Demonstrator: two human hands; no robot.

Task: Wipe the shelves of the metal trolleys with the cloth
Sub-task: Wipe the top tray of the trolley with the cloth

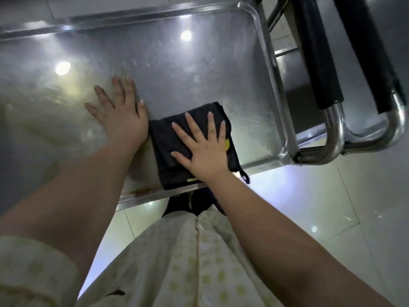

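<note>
I am looking down on the top shelf of the stainless steel trolley point(199, 69), a shallow tray with a raised rim and rounded corners. I take this shelf as my landmark. The only thing lying in it is the folded black cloth point(164, 138), which sits at the shelf's near edge, toward its right end, with its near border just over the rim. A small black hanging loop point(245, 177) at the cloth's near right corner dangles past that rim. The cloth is folded into a thick rectangle with several layers showing at its left side, and a yellow patch point(227, 144) peeks out on its right side.

My right hand point(203, 151) lies flat on top of the cloth, fingers spread wide, palm pressing down, grasping nothing. My left hand point(120, 116) rests flat on the bare metal of the shelf just left of the cloth, fingers also spread wide, its thumb side touching the cloth's left edge.

The shelf surface is scuffed and shows ceiling light reflections. A brownish smear point(140, 191) sits on the near rim, left of the cloth. Beyond the shelf's right end stand the chrome tube handles with black foam grips point(318, 63). A pale tiled floor point(309, 207) lies below.
</note>
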